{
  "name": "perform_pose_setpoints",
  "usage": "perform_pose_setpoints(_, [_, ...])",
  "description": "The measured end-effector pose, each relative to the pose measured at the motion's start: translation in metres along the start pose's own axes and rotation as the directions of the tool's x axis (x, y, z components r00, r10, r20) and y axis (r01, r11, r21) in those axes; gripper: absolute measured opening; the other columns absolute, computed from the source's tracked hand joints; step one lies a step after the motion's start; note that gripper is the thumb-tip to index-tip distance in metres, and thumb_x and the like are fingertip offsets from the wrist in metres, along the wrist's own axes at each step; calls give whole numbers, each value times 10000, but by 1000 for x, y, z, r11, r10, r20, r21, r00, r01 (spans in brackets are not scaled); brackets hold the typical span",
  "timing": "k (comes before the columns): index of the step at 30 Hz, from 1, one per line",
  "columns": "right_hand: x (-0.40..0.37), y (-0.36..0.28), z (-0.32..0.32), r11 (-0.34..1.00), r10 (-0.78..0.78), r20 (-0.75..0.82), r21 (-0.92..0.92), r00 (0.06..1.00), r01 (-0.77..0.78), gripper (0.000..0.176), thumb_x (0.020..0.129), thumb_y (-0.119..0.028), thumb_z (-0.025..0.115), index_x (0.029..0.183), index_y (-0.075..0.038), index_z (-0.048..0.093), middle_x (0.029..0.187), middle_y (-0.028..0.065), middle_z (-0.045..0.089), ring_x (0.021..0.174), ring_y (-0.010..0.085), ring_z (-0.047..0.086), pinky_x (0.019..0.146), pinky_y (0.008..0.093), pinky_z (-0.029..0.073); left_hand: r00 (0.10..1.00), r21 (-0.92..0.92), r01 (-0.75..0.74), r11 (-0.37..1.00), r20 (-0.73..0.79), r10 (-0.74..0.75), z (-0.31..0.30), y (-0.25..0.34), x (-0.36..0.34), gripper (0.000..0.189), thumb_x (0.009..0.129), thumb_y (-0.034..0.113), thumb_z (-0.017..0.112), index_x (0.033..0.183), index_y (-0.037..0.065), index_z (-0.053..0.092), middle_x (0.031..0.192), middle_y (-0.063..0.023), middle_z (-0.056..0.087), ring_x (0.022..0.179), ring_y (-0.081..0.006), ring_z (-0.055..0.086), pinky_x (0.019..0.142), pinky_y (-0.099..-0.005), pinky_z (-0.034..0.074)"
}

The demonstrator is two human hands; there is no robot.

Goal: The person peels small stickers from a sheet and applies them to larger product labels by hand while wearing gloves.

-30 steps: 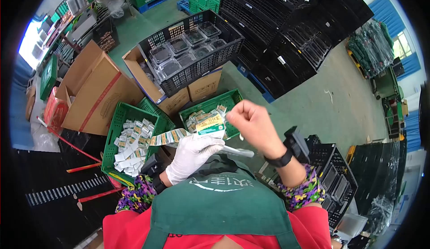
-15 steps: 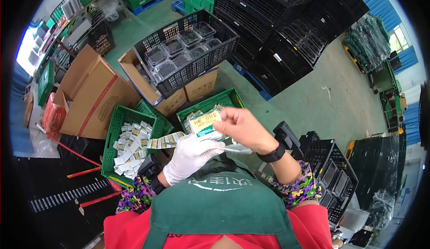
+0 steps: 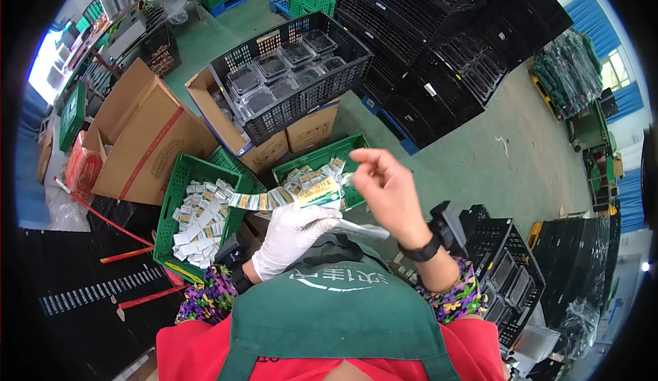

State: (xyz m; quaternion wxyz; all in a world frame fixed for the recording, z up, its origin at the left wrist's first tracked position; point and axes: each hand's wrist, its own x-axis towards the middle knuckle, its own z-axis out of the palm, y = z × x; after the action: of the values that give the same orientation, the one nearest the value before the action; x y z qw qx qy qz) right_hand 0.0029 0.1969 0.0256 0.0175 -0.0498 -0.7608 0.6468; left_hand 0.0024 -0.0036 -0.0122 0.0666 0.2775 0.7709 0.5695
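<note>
My left hand [image 3: 291, 238], in a white glove, is closed on a strip of printed labels [image 3: 257, 201] that runs back to the left green crate [image 3: 164, 227]. A larger yellow, white and green label [image 3: 319, 193] shows just above its fingertips. From beneath the glove a pale band [image 3: 362, 229] extends toward the right wrist. My bare right hand [image 3: 392, 192] is raised to the right of the label, thumb and index finger apart. Small folded labelled pieces [image 3: 204, 227] fill the left crate. More lie in the second green crate [image 3: 358, 146], partly hidden behind the larger label.
A black crate [image 3: 267, 131] of clear plastic boxes rests on cardboard boxes [image 3: 312, 126] ahead. To the left leans a large open carton [image 3: 147, 134]. Stacked black crates [image 3: 384, 45] stand behind, on a blue pallet [image 3: 401, 133]. Another black crate [image 3: 538, 257] is at my right.
My right hand has let go of the larger label and moved right, its fingers parting. The label now sits lower and tilted. My left hand stays nearly in place.
</note>
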Motion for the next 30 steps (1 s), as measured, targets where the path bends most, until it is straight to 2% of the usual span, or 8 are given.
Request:
perform_pose_setpoints(5, [-17, -13, 22, 991, 30, -11, -130, 999, -32, 250, 852, -86, 654, 1099, -50, 651, 788, 11, 611, 616, 126, 521, 628, 291, 438, 999, 29, 22, 999, -44, -20, 1, 4, 3, 167, 811, 153, 760, 947, 60, 737, 945, -118, 724, 852, -289, 706, 748, -354, 549])
perform_pose_setpoints(11, [-9, -5, 19, 787, -305, -50, -576, 951, 223, 209, 838, -182, 709, 997, -64, 640, 919, 96, 638, 894, 288, 625, 763, 373, 445, 998, 39, -26, 999, -58, 28, -3, 2, 3, 177, 803, 149, 766, 953, 58, 740, 953, -120, 723, 857, -290, 704, 752, -356, 547])
perform_pose_setpoints(13, [1, 8, 8, 863, -256, -18, -454, 967, 220, 201, 858, -212, 716, 965, -60, 639, 906, 77, 609, 843, 217, 598, 694, 333, 439, 999, 31, -41, 999, -10, 41, -7, 3, 4, 178, 807, 149, 763, 959, 59, 743, 968, -121, 723, 879, -288, 702, 773, -357, 544])
perform_pose_setpoints(15, [5, 10, 2, 999, 48, 361, -31, 931, -40, 209, 876, -234, 719, 924, -49, 634, 864, 22, 582, 758, 114, 520, 628, 277, 410, 998, 22, -54, 998, 38, 53, -8, 4, 3, 180, 810, 150, 760, 965, 61, 746, 984, -123, 723, 901, -286, 699, 794, -358, 541])
perform_pose_setpoints(20, [32, -5, -2, 955, 21, 156, 289, 988, -66, 144, 946, -140, 651, 876, -23, 604, 798, -29, 608, 718, 29, 504, 644, 214, 417, 961, -107, 17, 994, 276, 13, -3, 6, 2, 192, 836, 202, 745, 977, 71, 753, 1035, -114, 723, 960, -268, 687, 876, -349, 517])
perform_pose_setpoints(24, [40, 0, -16, 966, 97, 40, 238, 995, -103, 130, 936, -108, 634, 1006, 1, 623, 883, -2, 605, 737, 38, 517, 666, 206, 442, 965, -189, 127, 974, 251, -78, 5, -2, -3, 178, 857, 197, 730, 970, 60, 747, 989, -100, 727, 920, -239, 688, 841, -336, 517])
perform_pose_setpoints(26, [26, 4, -12, 976, -134, -200, -197, 971, 94, 255, 904, -41, 611, 1153, 9, 589, 1059, 62, 561, 805, 64, 541, 719, 221, 467, 979, -188, 171, 967, 141, -146, 5, -8, -5, 152, 853, 160, 729, 951, 45, 744, 958, -106, 725, 907, -230, 682, 828, -338, 517])
perform_pose_setpoints(30, [-4, 2, 5, 992, -123, 33, 37, 992, 122, 354, 861, 50, 591, 1208, -18, 571, 1140, 91, 509, 866, 103, 589, 760, 245, 494, 991, -140, 130, 982, 62, -122, -3, -2, 3, 167, 833, 148, 746, 950, 30, 737, 944, -113, 723, 903, -246, 683, 820, -347, 523])
